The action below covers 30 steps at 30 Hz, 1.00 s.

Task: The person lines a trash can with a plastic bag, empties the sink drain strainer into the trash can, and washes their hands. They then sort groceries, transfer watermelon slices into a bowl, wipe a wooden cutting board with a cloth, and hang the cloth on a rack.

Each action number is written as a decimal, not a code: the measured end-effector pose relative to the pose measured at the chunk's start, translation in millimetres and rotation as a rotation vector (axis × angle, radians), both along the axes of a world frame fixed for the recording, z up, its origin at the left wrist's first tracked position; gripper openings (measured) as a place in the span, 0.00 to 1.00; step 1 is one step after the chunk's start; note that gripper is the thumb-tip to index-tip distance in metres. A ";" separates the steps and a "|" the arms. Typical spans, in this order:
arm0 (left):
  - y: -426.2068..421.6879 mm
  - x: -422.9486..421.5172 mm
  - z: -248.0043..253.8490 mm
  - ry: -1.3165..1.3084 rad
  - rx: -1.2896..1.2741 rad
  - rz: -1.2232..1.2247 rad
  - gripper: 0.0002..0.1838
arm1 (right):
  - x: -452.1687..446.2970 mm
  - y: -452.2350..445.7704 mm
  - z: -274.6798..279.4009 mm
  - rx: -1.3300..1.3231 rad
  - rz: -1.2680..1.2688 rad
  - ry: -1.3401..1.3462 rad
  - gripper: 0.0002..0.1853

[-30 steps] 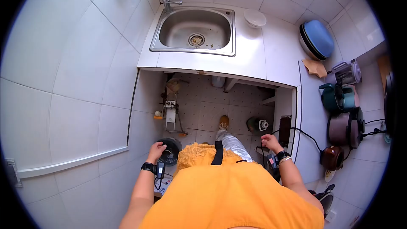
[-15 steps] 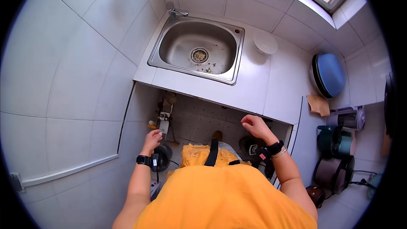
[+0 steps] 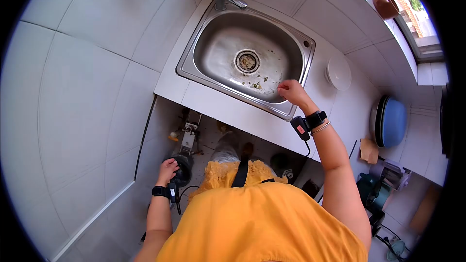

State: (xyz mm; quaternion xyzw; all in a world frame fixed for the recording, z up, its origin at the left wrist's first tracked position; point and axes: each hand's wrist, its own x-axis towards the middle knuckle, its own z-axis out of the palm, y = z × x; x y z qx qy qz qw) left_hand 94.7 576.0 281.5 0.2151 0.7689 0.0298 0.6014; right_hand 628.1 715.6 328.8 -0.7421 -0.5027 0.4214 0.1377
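Observation:
My right hand [image 3: 292, 92] is over the near right rim of the steel sink [image 3: 188, 72]. Its fingers are curled together and point down towards the basin; I see nothing in them. Small food scraps [image 3: 256, 85] lie scattered on the basin floor to the left of these fingers. More brownish waste sits in the drain strainer [image 3: 247, 61]. Low on the left, below the counter edge, my left hand [image 3: 168, 171] is loosely closed, with nothing visible in it. A black bin-like container [image 3: 182, 172] is just beside and partly behind it.
A tap [image 3: 228, 2] stands at the sink's back left corner. To the right of the sink are a white bowl [image 3: 339, 73] and, farther off, stacked basins [image 3: 394, 122]. A white fitting [image 3: 189, 136] with pipes is under the counter. Mugs [image 3: 386, 5] stand on the windowsill.
My right hand has risen from below the counter edge to over the sink's near right side. My left hand has dropped slightly. The view has turned and come nearer to the sink.

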 end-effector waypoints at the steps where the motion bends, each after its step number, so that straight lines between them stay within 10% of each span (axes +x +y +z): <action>1: 6.4 -5.6 -2.8 -0.005 -0.009 0.004 0.20 | 1.1 11.7 -8.5 -0.019 -0.034 -0.020 0.11; 20: -31.8 -31.5 -10.3 0.120 -0.026 0.196 0.21 | -42.2 134.2 -194.2 0.060 0.313 -0.549 0.31; 30: -44.7 -10.1 -3.5 0.101 -0.055 0.241 0.24 | -58.4 138.2 -165.7 0.007 0.319 -0.664 0.41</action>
